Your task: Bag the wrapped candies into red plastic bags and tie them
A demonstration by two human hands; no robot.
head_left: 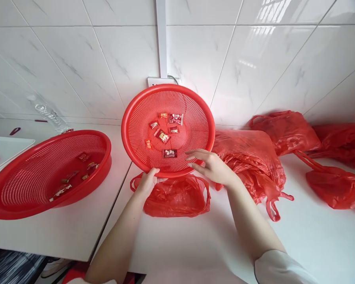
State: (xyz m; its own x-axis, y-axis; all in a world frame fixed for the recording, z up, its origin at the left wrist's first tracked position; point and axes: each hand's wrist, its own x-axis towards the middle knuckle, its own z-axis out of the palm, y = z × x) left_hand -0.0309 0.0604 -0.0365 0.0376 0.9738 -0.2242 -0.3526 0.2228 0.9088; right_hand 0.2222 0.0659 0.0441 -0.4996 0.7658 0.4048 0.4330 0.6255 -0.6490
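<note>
A round red plastic basket (195,106) is tilted toward me in the middle, with several small wrapped candies (163,136) inside. My left hand (149,181) grips its lower rim, thumb over the edge. Over the right part of the basket, my right hand (208,163) has its fingers apart and holds nothing, close to a dark red wrapped candy (169,153). Directly below the basket, a red plastic bag (177,199) lies on the white table with its handles spread.
Another red basket (23,185) with several candies stands at the left. Full red bags (242,146) lie at the right. A clear bottle (50,116), a white tray (12,146) and a wall socket (156,81) are farther back. Someone's shoe (55,267) shows below the table.
</note>
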